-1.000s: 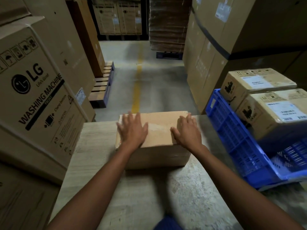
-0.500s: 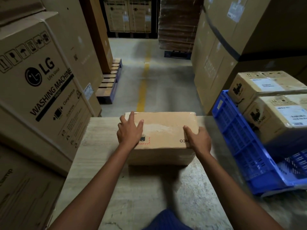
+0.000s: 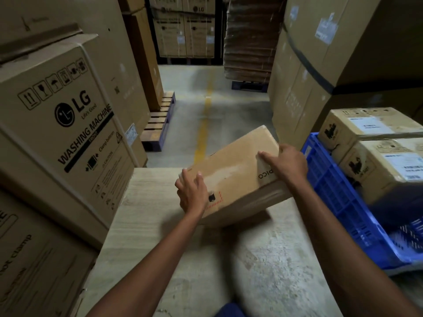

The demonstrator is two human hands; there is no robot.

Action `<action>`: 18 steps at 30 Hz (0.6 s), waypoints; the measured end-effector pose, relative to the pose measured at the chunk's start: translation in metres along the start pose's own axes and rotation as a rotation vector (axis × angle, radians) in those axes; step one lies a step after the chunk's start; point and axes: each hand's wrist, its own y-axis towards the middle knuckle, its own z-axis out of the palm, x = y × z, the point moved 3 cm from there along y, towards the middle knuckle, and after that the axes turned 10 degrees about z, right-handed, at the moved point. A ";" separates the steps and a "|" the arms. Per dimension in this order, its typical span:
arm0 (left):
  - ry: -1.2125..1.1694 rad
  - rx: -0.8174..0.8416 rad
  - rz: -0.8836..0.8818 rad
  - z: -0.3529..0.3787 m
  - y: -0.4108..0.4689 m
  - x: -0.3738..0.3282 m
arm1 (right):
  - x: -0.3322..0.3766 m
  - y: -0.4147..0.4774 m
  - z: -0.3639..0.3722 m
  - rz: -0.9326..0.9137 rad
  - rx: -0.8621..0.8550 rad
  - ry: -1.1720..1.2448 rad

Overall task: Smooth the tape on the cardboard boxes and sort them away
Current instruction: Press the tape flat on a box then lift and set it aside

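Two grips: left grip point(image 3: 192, 193) clamped on the near-left corner of the cardboard box point(image 3: 233, 161), fingers curled over its left edge. Right grip point(image 3: 286, 163) clamped on the right end, thumb laid across the top face.
Change: 1 s ago both palms lay flat on the top face and the box sat square on the table point(image 3: 146, 202). 0.5 s ago they had slid out to the two ends. Now the box is tipped and swung round, right end high, left end low.
Box position: over the far half of the table, raised end pointing toward the blue crate point(image 3: 338, 202). The low corner may still touch the table; blur and shadow hide it.
Tape: glossy strip point(image 3: 238, 168) along the top face looks flat, and neither hand is on it.
Read: smoothing looks done for this box, so this is the sort-away step, with the lift under way.
Destination: probably the blue crate just right of the table, which holds the nearer labelled carton point(image 3: 389, 170) and the farther labelled carton point(image 3: 366, 124). This is a guess only.
Watch: the box has to clear the crate wall before it goes down.
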 end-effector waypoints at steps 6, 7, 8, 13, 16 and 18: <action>0.112 -0.080 0.062 -0.034 0.021 0.030 | 0.039 -0.040 0.015 -0.293 -0.134 -0.075; 0.053 -0.082 0.121 -0.044 0.029 0.023 | 0.042 -0.047 0.019 -0.343 -0.159 -0.019; -0.034 -0.058 0.177 -0.056 0.032 0.010 | 0.044 -0.052 0.024 -0.386 -0.164 0.058; -0.580 0.455 0.050 -0.101 0.025 -0.069 | 0.049 -0.072 0.041 -0.389 -0.028 0.475; -0.746 0.599 -0.048 -0.107 0.016 -0.083 | 0.040 -0.076 0.053 -0.037 0.023 0.693; -0.842 0.603 -0.106 -0.105 0.007 -0.086 | 0.033 -0.073 0.060 0.117 0.110 0.803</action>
